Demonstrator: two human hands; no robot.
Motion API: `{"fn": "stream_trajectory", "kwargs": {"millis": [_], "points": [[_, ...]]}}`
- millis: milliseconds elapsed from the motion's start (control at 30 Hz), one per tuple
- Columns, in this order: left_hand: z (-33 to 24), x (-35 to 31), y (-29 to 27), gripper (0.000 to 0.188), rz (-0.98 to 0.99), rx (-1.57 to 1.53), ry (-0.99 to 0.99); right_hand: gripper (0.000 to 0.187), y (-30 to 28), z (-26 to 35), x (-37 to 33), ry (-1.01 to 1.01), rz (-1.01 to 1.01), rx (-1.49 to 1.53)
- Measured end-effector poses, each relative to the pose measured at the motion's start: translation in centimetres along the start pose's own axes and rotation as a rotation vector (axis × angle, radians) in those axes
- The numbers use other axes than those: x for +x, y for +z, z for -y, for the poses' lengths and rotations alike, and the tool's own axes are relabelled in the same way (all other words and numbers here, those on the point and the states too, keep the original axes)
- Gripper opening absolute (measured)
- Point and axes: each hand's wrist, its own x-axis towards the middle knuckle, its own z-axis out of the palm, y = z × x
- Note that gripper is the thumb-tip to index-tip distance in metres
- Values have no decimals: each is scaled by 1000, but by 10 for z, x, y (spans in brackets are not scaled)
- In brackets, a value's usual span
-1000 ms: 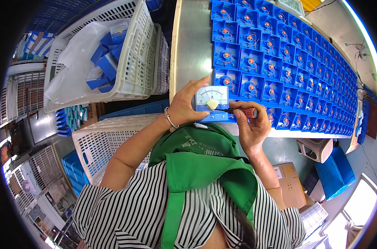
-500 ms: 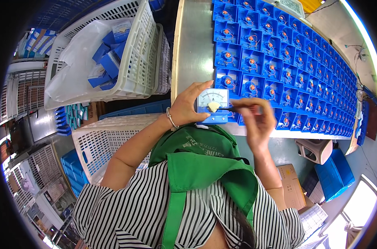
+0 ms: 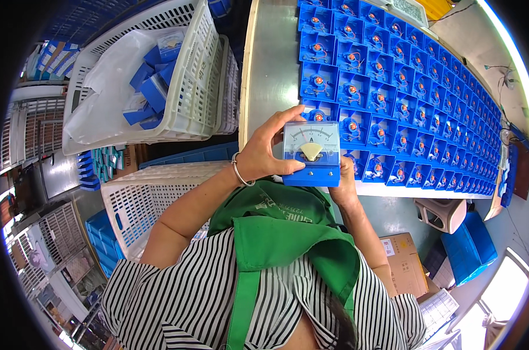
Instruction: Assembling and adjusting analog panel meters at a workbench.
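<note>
An ammeter (image 3: 312, 151) with a blue base, a clear front cover and a white dial is held upright-facing close above the table's near edge. My left hand (image 3: 264, 150) wraps its left side, thumb low on the front and fingers over the top corner. At the lower right corner of the ammeter, my right hand (image 3: 345, 182) grips its side, with its fingers partly hidden behind it. Just beyond are rows of open blue meter cases (image 3: 381, 96) with red parts and wires inside. No tool shows in either hand.
The grey tabletop (image 3: 273, 64) runs along the left of the cases. At left, a white crate (image 3: 185, 87) holds blue meter pieces and plastic sheeting. Another white crate (image 3: 150, 186) stands beside my left arm. A cardboard box (image 3: 407, 265) and a stool (image 3: 442, 213) are at right.
My right hand, which held a thin dark tool at the front of the ammeter, now grips the ammeter's right side. The tool is out of sight. The ammeter appears larger and slightly further right.
</note>
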Motion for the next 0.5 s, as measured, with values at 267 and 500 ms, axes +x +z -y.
{"fn": "stream_trajectory", "kwargs": {"millis": [267,500], "points": [[0,1,0,98,9,3,-60,8,4,-3,-2,35,7,123],[6,-1,-2,99,25,-8,-57,7,3,-9,-4,16,7,114]]}}
